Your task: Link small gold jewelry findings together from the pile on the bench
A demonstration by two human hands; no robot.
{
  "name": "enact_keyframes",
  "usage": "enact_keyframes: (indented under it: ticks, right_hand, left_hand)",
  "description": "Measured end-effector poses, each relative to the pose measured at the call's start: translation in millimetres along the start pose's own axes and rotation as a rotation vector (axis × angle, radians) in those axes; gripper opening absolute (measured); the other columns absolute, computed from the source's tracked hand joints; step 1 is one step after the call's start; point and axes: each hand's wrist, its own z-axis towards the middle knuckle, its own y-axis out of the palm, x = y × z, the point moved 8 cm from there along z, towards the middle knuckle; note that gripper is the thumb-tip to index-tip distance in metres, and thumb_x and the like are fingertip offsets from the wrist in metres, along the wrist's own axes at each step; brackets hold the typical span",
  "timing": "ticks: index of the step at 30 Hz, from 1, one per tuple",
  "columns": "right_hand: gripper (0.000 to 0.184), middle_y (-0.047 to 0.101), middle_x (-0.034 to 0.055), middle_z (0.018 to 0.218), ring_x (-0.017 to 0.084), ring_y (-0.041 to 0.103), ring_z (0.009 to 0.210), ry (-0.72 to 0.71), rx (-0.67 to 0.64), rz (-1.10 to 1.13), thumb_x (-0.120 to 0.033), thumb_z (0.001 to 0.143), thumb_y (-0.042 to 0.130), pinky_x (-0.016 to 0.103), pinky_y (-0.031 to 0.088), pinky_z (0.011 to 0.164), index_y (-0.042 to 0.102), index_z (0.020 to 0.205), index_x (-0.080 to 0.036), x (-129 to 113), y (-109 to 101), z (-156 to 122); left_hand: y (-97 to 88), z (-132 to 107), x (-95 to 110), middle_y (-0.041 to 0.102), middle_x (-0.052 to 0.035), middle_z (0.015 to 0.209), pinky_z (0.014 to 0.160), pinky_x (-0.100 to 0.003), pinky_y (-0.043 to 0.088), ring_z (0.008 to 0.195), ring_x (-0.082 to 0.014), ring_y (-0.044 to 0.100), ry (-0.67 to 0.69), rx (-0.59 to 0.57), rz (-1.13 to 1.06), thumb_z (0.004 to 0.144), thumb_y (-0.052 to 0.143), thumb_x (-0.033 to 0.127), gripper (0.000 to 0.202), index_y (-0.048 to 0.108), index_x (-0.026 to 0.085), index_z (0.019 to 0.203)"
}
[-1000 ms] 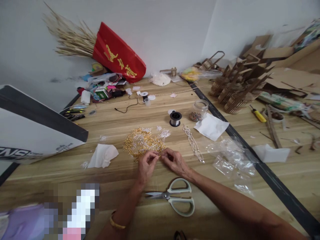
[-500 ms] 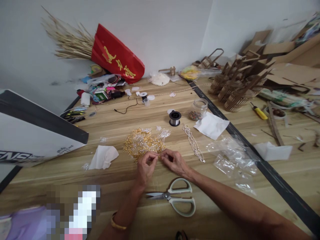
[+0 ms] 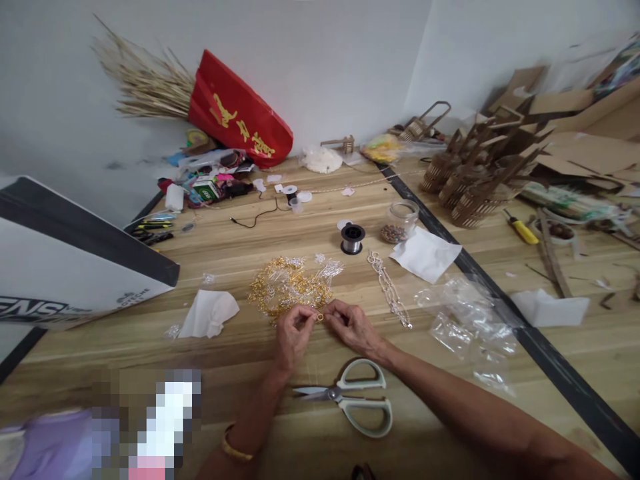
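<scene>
Your left hand [image 3: 294,335] appears pinched on the gold ring [image 3: 321,317], near the gold and silver pile [image 3: 287,285], presumably for short reaches. Your right hand [image 3: 352,328] faces it closely; its grip cannot be told.

1. Light was dim and diffuse, leaving the wall [image 3: 345,67] a flat grey; its source could not be told.
2. The tabletop [image 3: 240,360] darkened toward the bottom edge, with soft shadow around the scissors [image 3: 333,393].
3. Glare flecked the clear plastic bags [image 3: 470,303].
4. Wide-angle distortion stretched the box [image 3: 90,260] at left and the right forearm [image 3: 465,403].
5. Cardboard [image 3: 595,150] at far right looked smeared.
6. Pieces in the gold and silver pile [image 3: 290,287] blurred together; the small gold ring [image 3: 321,317] showed as a tiny, soft loop.
7. A coarse mosaic [image 3: 163,420] covered part of the lower left.
</scene>
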Motion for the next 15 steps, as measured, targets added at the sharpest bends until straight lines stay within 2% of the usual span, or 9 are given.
enact_keyframes:
  ticks: [15]
  right_hand:
    - [0.014,0.035,-0.0063,0.054,0.008,0.032,0.049,-0.041,-0.039,-0.034,-0.024,0.086,0.046,0.022,0.025,0.049,0.051,0.075,-0.017,-9.0,2.3,-1.0]
  left_hand:
    - [-3.8,2.9,-4.4,0.068,-0.0055,0.073,0.069,-0.027,0.050,0.073,-0.0165,0.064,-0.065,0.022,-0.131,0.069,0.063,0.021,0.010,0.059,0.016,0.062]
